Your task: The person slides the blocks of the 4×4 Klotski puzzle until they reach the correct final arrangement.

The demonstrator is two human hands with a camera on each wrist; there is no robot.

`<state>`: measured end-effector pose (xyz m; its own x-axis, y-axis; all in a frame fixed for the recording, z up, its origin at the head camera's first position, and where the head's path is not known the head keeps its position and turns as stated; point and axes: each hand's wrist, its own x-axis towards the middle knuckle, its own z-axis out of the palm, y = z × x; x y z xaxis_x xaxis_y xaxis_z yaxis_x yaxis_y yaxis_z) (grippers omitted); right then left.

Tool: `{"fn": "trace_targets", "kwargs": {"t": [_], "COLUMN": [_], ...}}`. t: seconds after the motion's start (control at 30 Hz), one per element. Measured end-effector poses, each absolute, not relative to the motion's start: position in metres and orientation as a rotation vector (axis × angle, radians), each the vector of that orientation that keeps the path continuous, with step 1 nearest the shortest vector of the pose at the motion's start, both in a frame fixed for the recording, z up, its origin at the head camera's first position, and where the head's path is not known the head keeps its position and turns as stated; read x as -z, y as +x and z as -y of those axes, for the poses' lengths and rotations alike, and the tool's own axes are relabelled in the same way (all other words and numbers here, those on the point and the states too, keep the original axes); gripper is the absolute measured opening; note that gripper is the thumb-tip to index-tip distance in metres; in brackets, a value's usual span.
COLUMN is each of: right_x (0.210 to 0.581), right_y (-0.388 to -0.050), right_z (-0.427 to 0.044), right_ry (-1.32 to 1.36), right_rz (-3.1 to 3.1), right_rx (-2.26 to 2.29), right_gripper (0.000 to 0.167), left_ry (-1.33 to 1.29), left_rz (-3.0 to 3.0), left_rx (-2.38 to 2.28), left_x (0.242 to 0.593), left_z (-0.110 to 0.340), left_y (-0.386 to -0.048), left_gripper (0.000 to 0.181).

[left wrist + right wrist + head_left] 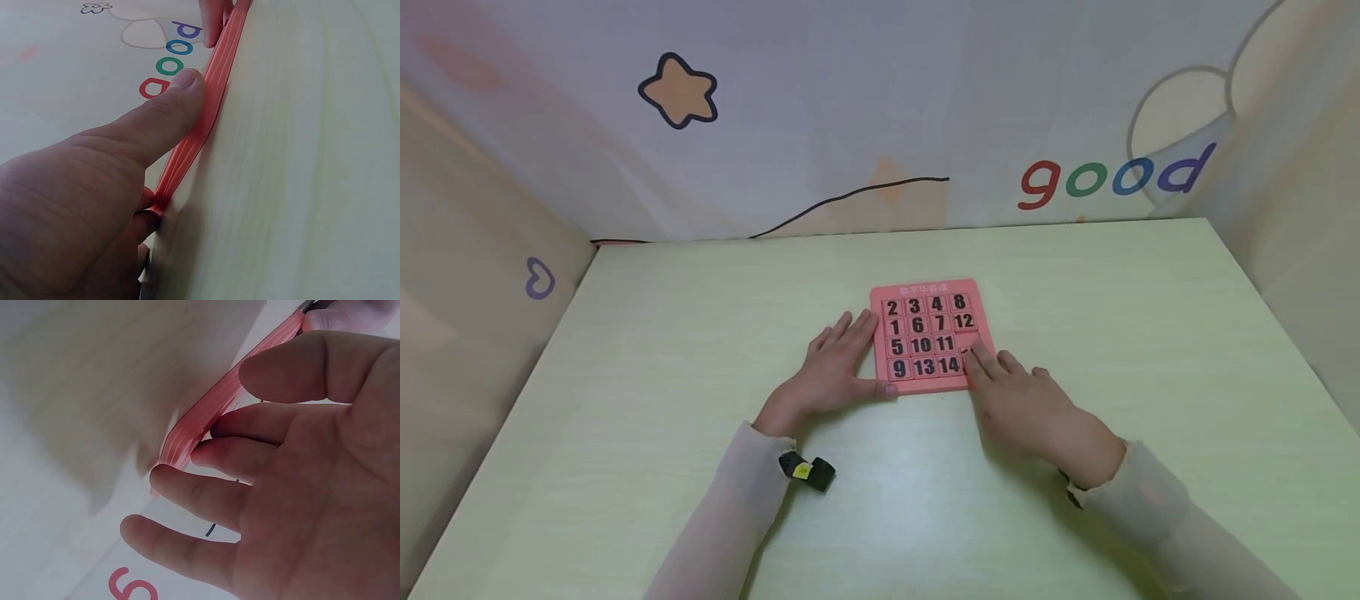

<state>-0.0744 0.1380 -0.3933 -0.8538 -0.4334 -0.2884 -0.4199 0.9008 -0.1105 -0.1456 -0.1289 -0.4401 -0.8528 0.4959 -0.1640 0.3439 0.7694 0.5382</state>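
A pink number slide puzzle (928, 386) lies flat near the middle of the table, with black numbers on its square tiles. My left hand (833, 371) grips its near left corner, the fingers along the left edge and the thumb on the near edge. In the left wrist view that thumb (178, 103) presses the puzzle's side. The fingertips of my right hand (1026, 408) touch a tile at the near right corner and mostly hide its number. Below tile 12 (964, 322) a gap shows. In the right wrist view the right fingers (200, 494) extend, fairly straight, beside the puzzle.
The pale table (662, 333) reaches back to a printed cloth wall (850, 100) with a star and the word "good". Side cloths flank the table. A black strap (808, 471) with a yellow label is at the left cuff.
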Motion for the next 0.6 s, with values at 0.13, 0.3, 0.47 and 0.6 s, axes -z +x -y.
{"fn": "trace_targets", "kwargs": {"t": [0.13, 0.3, 0.47, 0.6], "right_x": [0.393, 0.394, 0.390, 0.385], "right_y": [-0.068, -0.062, -0.062, -0.070], "right_z": [-0.140, -0.141, -0.145, -0.150], "right_ry": [-0.662, -0.700, -0.752, -0.776], "right_rz": [-2.773, -2.792, -2.773, -2.762], "right_rx": [0.065, 0.062, 0.073, 0.093], "right_gripper": [0.063, 0.062, 0.061, 0.060], "left_ry": [0.645, 0.646, 0.645, 0.655], "left_rz": [-2.667, -2.666, -2.661, -2.659], "left_rx": [-0.722, -0.719, -0.727, -0.734], "left_x": [0.439, 0.439, 0.440, 0.439], "left_z": [0.128, 0.129, 0.130, 0.130], "left_y": [-0.146, -0.146, -0.146, -0.146], "left_gripper": [0.111, 0.111, 0.111, 0.111]}}
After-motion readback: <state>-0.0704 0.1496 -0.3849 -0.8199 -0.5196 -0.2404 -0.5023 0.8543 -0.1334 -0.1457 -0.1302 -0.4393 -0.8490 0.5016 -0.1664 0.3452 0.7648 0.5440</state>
